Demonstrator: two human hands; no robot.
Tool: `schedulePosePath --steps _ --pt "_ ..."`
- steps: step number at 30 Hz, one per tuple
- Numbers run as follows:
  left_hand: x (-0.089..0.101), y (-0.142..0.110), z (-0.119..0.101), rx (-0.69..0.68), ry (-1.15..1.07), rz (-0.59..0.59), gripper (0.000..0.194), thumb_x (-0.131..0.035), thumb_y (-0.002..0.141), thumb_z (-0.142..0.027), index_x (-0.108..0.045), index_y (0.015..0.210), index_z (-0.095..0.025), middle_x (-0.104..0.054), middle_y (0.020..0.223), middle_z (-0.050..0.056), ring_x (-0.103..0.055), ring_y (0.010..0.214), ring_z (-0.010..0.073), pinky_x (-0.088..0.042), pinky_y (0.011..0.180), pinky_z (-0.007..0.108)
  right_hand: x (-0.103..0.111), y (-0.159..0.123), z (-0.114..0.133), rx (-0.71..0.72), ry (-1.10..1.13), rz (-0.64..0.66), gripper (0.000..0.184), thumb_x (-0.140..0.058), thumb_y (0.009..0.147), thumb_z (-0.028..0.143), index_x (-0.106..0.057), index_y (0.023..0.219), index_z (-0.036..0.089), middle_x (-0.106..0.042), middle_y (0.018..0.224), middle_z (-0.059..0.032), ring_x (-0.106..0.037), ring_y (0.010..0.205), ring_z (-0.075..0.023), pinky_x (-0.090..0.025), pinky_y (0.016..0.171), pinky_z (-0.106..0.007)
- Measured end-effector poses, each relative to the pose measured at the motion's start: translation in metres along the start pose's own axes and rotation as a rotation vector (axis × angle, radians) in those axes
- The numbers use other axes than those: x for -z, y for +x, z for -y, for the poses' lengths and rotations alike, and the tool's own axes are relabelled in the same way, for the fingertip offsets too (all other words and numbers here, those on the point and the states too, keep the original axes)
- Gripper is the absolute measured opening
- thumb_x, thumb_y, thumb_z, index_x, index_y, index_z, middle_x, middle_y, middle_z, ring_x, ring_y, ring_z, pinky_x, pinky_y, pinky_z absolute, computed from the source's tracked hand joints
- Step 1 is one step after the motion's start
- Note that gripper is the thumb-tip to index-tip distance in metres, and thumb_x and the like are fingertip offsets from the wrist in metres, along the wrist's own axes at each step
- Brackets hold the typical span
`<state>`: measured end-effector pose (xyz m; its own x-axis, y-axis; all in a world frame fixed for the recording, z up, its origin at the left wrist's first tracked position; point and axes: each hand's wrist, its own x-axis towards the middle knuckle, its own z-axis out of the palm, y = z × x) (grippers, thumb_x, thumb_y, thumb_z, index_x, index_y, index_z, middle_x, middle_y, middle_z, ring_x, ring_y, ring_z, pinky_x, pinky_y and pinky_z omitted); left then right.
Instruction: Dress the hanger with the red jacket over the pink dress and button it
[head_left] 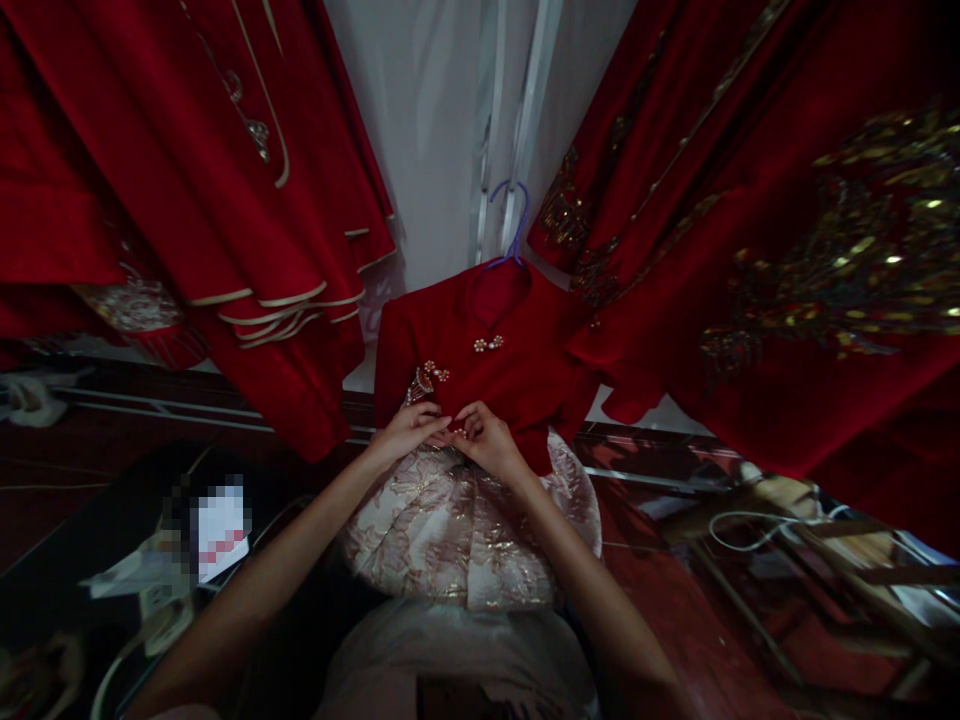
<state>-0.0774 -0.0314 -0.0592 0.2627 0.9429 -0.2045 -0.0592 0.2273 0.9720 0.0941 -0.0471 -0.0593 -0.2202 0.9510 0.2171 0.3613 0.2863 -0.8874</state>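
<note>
Red cloth garments with pale piping (300, 200) fill the upper left. At centre, the left hand (412, 432) and right hand (486, 438) pinch near the lower front of a red jacket with beaded flower fasteners (450, 320), fingertips nearly meeting. Red garments with gold sequins (787, 250) crowd the right.

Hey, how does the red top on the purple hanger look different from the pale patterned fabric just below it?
Color: the red top is deep red, while the pale fabric is whitish pink with gold-toned lines.
Surface: the red top is mostly plain with a few flower-shaped ornaments; the pale fabric is patterned and shiny.
Pose: the red top hangs from the purple hanger; the pale fabric spreads out below.
Both have decorative detail.
</note>
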Motion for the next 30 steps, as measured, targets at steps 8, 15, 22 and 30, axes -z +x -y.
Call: schedulePosePath --steps 8,15,22,30 --pt "-0.014 -0.001 -0.009 -0.163 -0.049 -0.061 0.04 -0.07 0.068 -0.053 -0.062 0.074 -0.015 -0.064 0.064 0.0 -0.062 0.059 0.0112 -0.053 0.058 0.023 0.03 -0.004 0.022 0.039 0.06 0.268 0.027 -0.071 0.072 0.042 -0.064 0.078 0.017 -0.063 0.066 0.0005 -0.057 0.061 -0.0107 -0.043 0.059 -0.022" --pt "-0.013 0.021 -0.018 -0.163 -0.399 -0.23 0.034 -0.077 0.066 -0.039 -0.068 0.086 -0.013 -0.071 0.084 0.007 -0.064 0.071 0.0108 -0.051 0.072 0.023 0.043 -0.007 0.033 0.011 0.118 0.323 0.035 -0.071 0.071 0.049 -0.062 0.077 0.016 -0.064 0.064 -0.0006 -0.058 0.059 -0.0105 -0.044 0.058 -0.022" --pt "-0.008 0.028 -0.019 -0.115 -0.508 -0.273 0.022 -0.077 0.067 -0.024 -0.07 0.086 -0.015 -0.072 0.096 0.005 -0.065 0.085 0.0097 -0.048 0.084 0.022 0.041 -0.005 0.032 0.018 0.125 0.312 0.035 -0.071 0.072 0.049 -0.062 0.076 0.016 -0.064 0.064 -0.0009 -0.058 0.058 -0.0106 -0.044 0.058 -0.022" --pt "-0.009 0.031 -0.025 -0.092 -0.528 -0.29 0.019 -0.073 0.07 -0.023 -0.071 0.087 -0.015 -0.071 0.104 0.007 -0.065 0.09 0.0107 -0.049 0.084 0.021 0.039 -0.005 0.031 0.015 0.142 0.315 0.035 -0.07 0.072 0.049 -0.061 0.077 0.016 -0.064 0.065 -0.0004 -0.058 0.058 -0.0102 -0.045 0.058 -0.022"
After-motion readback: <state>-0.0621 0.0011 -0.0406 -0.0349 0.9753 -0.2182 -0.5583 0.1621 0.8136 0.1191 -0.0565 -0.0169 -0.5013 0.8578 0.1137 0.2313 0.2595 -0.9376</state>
